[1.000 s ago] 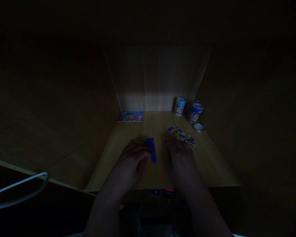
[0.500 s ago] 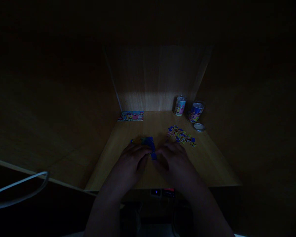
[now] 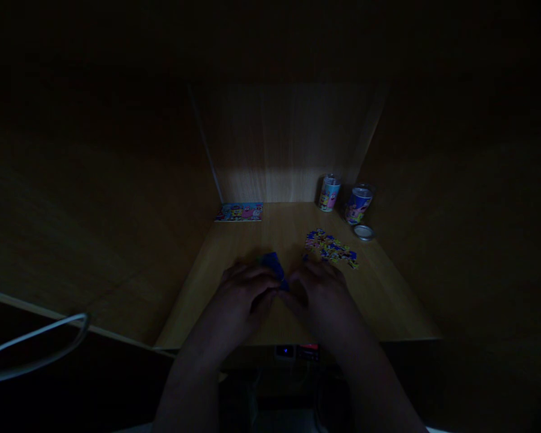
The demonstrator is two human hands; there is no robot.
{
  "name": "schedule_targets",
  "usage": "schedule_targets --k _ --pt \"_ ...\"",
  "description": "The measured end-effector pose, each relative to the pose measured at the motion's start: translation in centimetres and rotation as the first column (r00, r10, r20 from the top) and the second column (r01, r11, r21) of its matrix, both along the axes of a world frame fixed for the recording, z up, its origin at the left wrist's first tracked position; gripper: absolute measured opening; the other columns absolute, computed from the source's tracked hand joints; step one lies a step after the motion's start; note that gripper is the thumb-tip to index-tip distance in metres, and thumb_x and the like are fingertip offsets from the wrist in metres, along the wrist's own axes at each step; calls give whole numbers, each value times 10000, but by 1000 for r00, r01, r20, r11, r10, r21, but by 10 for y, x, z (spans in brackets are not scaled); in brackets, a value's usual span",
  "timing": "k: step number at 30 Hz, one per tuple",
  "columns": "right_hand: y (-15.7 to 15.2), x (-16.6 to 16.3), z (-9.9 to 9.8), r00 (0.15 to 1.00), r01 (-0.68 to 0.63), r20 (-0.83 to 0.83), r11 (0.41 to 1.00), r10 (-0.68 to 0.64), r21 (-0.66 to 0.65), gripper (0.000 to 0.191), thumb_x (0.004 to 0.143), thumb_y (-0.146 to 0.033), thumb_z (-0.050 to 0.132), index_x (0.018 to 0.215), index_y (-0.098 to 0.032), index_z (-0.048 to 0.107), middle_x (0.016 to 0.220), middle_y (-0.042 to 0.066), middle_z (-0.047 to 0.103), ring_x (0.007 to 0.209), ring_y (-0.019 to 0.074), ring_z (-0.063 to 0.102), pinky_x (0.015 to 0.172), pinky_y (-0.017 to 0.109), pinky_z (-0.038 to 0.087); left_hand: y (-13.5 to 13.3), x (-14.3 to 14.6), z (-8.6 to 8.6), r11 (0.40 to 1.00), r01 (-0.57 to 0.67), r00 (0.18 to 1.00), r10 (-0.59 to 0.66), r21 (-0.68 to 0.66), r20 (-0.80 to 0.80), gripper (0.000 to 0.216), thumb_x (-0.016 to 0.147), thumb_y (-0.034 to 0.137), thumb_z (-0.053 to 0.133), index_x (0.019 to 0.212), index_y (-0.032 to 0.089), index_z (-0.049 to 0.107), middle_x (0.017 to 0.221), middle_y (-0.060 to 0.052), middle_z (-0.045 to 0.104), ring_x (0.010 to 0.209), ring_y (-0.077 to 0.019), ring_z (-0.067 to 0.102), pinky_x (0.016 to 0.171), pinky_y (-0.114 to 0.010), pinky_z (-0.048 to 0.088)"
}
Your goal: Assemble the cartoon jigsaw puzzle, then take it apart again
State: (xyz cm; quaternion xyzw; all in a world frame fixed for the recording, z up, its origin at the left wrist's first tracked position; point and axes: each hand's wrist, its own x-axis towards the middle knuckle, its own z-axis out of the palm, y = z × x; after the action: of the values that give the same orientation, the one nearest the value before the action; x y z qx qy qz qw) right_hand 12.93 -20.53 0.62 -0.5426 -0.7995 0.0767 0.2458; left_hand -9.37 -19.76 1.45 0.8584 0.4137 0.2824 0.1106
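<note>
The scene is very dark. My left hand (image 3: 241,297) and my right hand (image 3: 320,294) meet over a small joined patch of blue puzzle pieces (image 3: 273,264) on the wooden desk (image 3: 388,300). Both hands have their fingers curled onto the patch's near edge, covering most of it. A loose heap of colourful puzzle pieces (image 3: 330,248) lies just beyond my right hand, not touched.
Two cartoon-printed tins (image 3: 329,192) (image 3: 358,204) stand at the back right with a round lid (image 3: 364,232) lying in front of them. A cartoon picture card (image 3: 240,211) lies at the back left. Wooden walls enclose the desk; a white cable (image 3: 36,343) loops at the lower left.
My right hand has moved left from beside the loose heap to meet my left hand at the blue patch. The patch is now more covered.
</note>
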Motion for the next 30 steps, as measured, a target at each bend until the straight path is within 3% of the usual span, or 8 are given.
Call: schedule_targets --k 6,10,19,24,30 --pt "-2 -2 4 997 72 29 997 -71 0 102 1039 -335 743 1036 -233 744 1142 99 758 1140 332 668 1053 516 479 -3 2 4 1000 0 1000 0 6 -22 226 1057 184 742 1205 336 818 1170 -2 822 1077 -252 744 952 -457 523" --pt "-1 -1 2 998 58 -10 998 -58 1 126 1032 -363 777 1018 -245 736 1116 90 761 1139 328 677 1036 499 477 -5 1 6 1000 -4 999 5 12 -54 226 1037 172 763 1183 331 828 1124 -5 815 1049 -261 726 965 -488 519" --pt "1 1 1 990 -12 -139 1000 9 -17 85 999 -203 789 987 -251 720 1004 23 784 1044 264 708 1029 447 468 -3 1 4 999 26 999 -26 22 -21 214 1067 192 727 1224 312 810 1239 -16 822 1158 -270 721 1050 -513 544" --pt "2 1 0 989 141 -37 990 -141 14 82 1055 -221 692 987 -233 736 1068 77 796 1079 311 710 986 483 486 -2 2 1 1000 19 1000 -19 7 9 165 1073 193 721 1176 297 797 1209 -20 827 1142 -261 737 1058 -516 553" --pt "0 1 0 957 279 46 955 -285 105 228 1125 -296 587 1257 -218 756 1297 160 784 1127 357 695 990 532 509 -2 1 -1 1000 16 1000 -16 2 27 182 1069 183 715 1189 299 787 1237 -34 821 1182 -272 735 1078 -532 561"
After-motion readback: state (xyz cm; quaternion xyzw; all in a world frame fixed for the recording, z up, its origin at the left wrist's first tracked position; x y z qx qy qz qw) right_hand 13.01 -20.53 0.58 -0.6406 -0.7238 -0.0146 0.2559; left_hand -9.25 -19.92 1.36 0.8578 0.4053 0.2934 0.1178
